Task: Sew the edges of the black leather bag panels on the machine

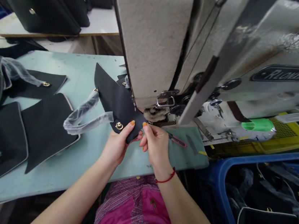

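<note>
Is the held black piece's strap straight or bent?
Bent: the film-wrapped strap curves away from the black piece and doubles back toward it.

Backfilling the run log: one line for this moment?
left hand: holds black panel | right hand: at panel's edge | sewing machine: beside panel | pink tool: on table

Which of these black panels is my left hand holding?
The black panel at the sewing machine, its lower end in your left hand; no hand touches the others.
</note>
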`<state>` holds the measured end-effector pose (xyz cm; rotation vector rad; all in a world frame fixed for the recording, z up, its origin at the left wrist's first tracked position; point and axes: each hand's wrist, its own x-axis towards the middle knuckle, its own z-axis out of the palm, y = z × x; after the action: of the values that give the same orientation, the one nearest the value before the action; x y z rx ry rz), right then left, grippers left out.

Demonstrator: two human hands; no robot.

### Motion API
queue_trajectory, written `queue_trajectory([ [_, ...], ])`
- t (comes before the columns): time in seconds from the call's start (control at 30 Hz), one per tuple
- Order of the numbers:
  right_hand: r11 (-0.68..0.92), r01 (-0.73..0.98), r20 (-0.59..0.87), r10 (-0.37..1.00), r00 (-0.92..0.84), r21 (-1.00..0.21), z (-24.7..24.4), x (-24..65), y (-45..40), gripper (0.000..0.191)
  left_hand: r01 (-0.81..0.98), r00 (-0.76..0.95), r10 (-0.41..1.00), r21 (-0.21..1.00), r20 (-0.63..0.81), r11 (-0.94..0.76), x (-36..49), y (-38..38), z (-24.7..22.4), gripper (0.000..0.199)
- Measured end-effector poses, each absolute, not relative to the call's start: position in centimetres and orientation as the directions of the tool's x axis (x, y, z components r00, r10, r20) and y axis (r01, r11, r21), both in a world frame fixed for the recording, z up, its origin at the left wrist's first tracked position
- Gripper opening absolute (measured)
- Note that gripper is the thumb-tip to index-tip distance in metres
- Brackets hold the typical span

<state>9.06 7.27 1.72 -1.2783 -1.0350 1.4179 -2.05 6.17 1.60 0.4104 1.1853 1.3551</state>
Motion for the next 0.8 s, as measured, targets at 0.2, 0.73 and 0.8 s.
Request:
queue_trajectory([
  [0.2, -0.225, -0.058, -0.217, 0.968, -0.123, -0.973, 2.3, 11.0, 7.8, 0.043, -0.46, -0.442, 0.839, 0.883, -0.316, 0.09, 1.8, 4.2, 0.9, 0.028],
  [0.73, 0.051, 0.5, 0.042, 0.999, -0.03, -0.864, 0.8, 19.4, 6.6, 0.031, -0.407, -0.216, 0.847, 0.833, -0.486, 0.375, 7.2, 0.3, -0.3, 0.056],
  [0.8, 0.115, 0.689, 0.144, 0.989, -0.016, -0.715, -1.3, 21.5, 6.2, 0.031, -0.291, -0.034, 0.912, 0.877, -0.408, 0.382, 5.6, -2.0, 1.6, 0.039],
])
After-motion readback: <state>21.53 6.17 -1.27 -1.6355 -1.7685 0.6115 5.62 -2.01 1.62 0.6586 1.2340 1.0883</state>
